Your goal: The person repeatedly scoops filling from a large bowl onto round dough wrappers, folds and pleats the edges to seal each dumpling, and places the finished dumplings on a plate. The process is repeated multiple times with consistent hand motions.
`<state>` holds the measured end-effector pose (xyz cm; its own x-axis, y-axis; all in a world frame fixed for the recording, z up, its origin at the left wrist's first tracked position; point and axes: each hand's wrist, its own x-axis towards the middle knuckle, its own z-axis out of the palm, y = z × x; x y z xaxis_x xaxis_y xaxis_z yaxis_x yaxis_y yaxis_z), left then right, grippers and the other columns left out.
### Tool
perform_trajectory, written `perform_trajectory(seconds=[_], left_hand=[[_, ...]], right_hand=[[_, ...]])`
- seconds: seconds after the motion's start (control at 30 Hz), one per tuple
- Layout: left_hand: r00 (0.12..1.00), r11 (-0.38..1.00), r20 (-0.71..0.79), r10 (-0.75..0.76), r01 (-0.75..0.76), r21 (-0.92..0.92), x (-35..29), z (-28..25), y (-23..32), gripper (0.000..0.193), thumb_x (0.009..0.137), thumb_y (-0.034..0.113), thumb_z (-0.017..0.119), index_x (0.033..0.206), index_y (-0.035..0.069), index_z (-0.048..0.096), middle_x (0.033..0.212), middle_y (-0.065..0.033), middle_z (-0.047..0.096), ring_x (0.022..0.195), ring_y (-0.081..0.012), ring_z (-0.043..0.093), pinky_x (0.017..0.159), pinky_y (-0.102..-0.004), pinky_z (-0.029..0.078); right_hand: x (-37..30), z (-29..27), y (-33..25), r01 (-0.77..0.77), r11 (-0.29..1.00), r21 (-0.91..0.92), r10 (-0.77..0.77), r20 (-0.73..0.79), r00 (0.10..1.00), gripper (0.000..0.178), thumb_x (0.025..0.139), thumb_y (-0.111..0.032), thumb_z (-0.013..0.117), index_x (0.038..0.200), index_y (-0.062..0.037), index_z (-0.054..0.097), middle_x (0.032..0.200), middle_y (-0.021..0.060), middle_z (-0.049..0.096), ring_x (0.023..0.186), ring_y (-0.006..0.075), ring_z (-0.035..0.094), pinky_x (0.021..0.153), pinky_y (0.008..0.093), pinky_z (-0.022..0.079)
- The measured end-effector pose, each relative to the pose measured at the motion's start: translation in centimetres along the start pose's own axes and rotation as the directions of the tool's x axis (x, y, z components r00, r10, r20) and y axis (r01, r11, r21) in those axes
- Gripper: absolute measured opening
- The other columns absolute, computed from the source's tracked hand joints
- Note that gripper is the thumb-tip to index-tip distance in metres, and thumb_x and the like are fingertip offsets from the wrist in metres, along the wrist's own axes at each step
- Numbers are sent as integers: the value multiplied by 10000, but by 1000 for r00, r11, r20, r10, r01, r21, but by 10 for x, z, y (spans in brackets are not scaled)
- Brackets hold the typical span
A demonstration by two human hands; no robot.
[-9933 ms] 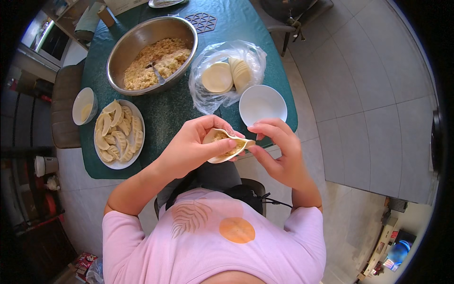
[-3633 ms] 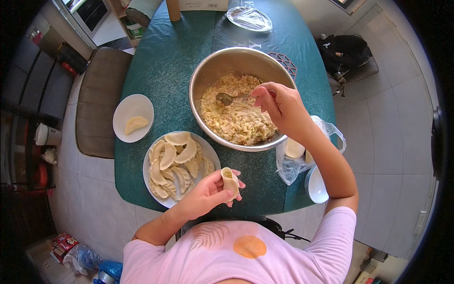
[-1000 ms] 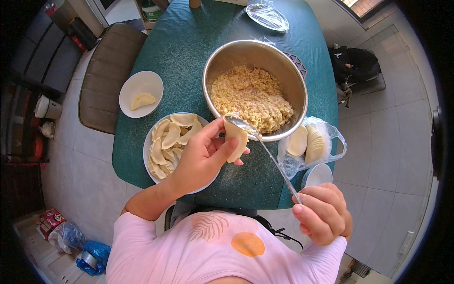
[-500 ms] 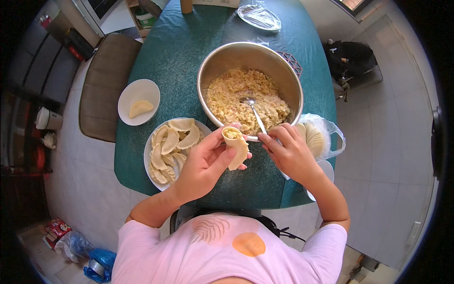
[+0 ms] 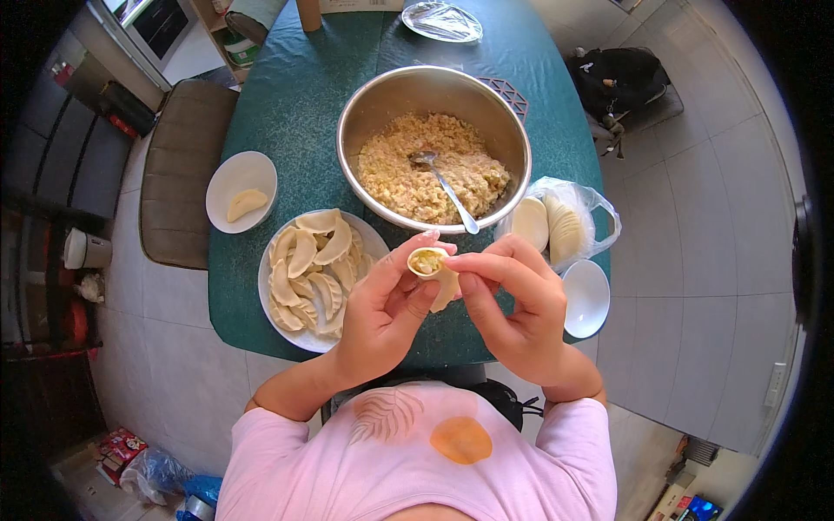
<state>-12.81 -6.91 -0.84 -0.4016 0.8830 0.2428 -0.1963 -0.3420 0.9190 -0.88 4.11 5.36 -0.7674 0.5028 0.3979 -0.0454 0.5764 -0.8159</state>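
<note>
One pale, half-moon dough dumpling [image 5: 448, 290], its upper end open and yellowish filling visible within, is located above the near edge of the worktop [image 5: 295, 130], which has a dark green cover. The left hand [image 5: 382, 314] has it in a grip between thumb and fingers. The right hand [image 5: 519, 317] has its fingertips at the dumpling's open end; whether its grip is pinched closed cannot be told. Beyond stands a large round stainless-steel bowl [image 5: 347, 169] of crumbly yellowish filling [image 5: 391, 161]; a metal spoon [image 5: 448, 193] lies in it, handle across the near rim. To the left, a round white plate [image 5: 375, 236] carries piled dumplings [image 5: 304, 252]. To the right, pale round dough wrappers [image 5: 565, 233] sit in a clear plastic bag [image 5: 605, 211].
</note>
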Motion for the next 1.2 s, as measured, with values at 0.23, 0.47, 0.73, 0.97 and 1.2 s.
perform_trajectory(seconds=[0.23,0.47,0.73,0.97,1.2], left_hand=[[999,998,-4,34,-33,61,-10,6,0,411,936,11,479,1334,-30,387,1248,-172,523,1102,-188,550,910,-295,467],[999,995,3,33,-33,99,-15,10,7,401,922,-13,490,1315,-35,414,1223,-173,538,1093,-199,559,897,-297,480],[997,988,38,73,-77,132,-19,13,10,405,917,-27,484,1316,-39,408,1238,-180,525,1109,-214,556,885,-299,493],[999,997,33,12,-14,70,-23,13,12,415,919,-25,482,1325,-41,393,1233,-174,529,1116,-210,551,907,-300,476],[997,993,59,50,-56,103,-22,12,13,417,922,-24,479,1329,-38,389,1237,-172,527,1120,-206,549,917,-297,467]], right_hand=[[-6,3,-6,83,995,-51,-81,37,996,275,747,53,662,1010,-24,640,789,86,533,675,199,539,581,286,440],[-11,-6,-15,197,966,-167,-190,62,980,357,680,22,695,1024,-58,639,813,70,520,693,222,503,617,313,385],[-9,-9,-21,263,925,-274,-230,146,962,356,679,-42,716,1024,-75,637,785,49,490,710,209,484,640,318,367],[-10,-9,-23,249,934,-257,-219,141,965,349,682,-49,716,1021,-88,644,777,43,473,710,200,479,635,319,365],[-9,-13,-25,291,893,-343,-242,180,954,357,673,-60,735,1015,-97,642,781,36,455,699,196,465,622,318,349]])
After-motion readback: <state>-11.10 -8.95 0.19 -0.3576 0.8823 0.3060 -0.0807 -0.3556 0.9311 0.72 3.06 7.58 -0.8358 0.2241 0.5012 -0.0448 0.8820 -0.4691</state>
